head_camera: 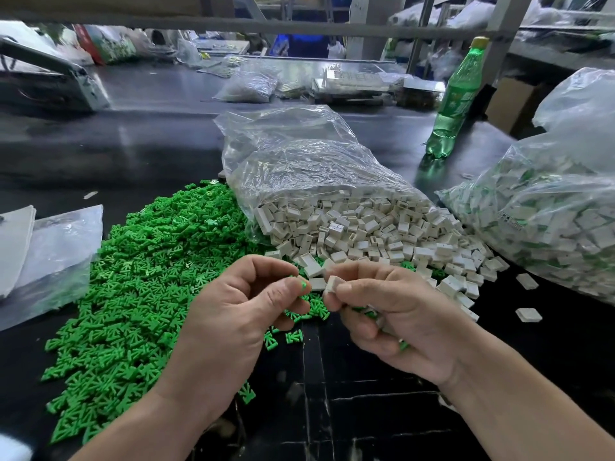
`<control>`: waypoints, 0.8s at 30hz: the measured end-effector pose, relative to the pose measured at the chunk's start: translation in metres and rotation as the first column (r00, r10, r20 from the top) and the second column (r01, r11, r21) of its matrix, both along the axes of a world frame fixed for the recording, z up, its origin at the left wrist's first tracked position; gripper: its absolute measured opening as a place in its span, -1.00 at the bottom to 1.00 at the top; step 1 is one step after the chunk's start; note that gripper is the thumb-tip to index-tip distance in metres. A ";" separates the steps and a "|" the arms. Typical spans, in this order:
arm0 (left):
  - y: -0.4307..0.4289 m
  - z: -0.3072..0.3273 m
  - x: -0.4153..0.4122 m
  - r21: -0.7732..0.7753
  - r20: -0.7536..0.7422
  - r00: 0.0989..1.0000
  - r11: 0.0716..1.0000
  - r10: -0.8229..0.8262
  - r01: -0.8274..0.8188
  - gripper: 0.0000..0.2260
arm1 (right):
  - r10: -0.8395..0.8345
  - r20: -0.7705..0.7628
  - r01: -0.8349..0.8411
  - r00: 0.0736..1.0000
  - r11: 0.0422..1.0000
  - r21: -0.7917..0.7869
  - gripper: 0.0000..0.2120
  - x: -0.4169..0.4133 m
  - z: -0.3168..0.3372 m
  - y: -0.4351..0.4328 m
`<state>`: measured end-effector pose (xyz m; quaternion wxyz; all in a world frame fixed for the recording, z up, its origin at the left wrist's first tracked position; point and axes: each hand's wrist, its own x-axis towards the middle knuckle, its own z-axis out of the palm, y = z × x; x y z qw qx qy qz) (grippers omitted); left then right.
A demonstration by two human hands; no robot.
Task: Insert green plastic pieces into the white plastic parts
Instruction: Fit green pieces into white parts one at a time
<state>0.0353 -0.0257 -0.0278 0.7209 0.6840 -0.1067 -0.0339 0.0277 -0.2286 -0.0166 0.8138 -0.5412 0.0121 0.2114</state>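
Workbench: dark, glossy top [133,144] fills the frame from the lower edge to the cluttered shelving and bags across the upper part.
Green heap: heap of green pieces [149,267] spreads over the left centre and lower left, reaching under both hands.
Clear bag: clear bag [299,154] lies on its side at centre, mouth toward the viewer.
White parts: white parts [366,227] spill out of that bag in a mound to the centre right, its near edge overlapping the green heap.
Left hand: left hand [246,304] at lower centre, fingers curled, thumb and forefinger pinching one green piece [302,285].
Right hand: right hand [392,314] just beside it, thumb and forefinger pinching one white part [332,283]; bits of white and green show under its curled lower fingers.
Gap: the green piece and the white part are close together, tip toward tip, not joined.
Second bag: second bag [539,207] at the right edge holds white parts with green showing in them.
Bottle: green bottle [456,98] stands upright at upper right.
Left edge: flat plastic sleeves [50,247] lie beside the green heap.
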 end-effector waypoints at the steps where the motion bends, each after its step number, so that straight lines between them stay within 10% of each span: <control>1: 0.001 -0.001 0.000 0.005 0.005 1.000 1.000 -0.002 0.002 -0.84 | 0.013 0.004 -0.013 1.000 1.000 0.002 -0.88 0.000 0.001 0.001; 8: -0.004 0.007 -0.007 0.044 0.128 0.985 0.993 -0.119 0.114 -0.93 | 0.081 0.074 -0.058 0.994 0.962 -0.269 -0.88 -0.007 0.000 0.009; 17: -0.005 -0.001 -0.005 -0.039 -0.014 0.998 0.998 -0.055 0.055 -0.86 | -0.144 0.080 0.151 0.986 0.984 -0.096 -0.90 -0.003 -0.003 0.009; 24: -0.004 -0.003 -0.002 -0.150 -0.099 0.993 0.988 -0.059 0.044 -0.79 | 0.085 0.205 -0.007 0.975 0.935 -0.356 -0.82 -0.012 -0.001 0.017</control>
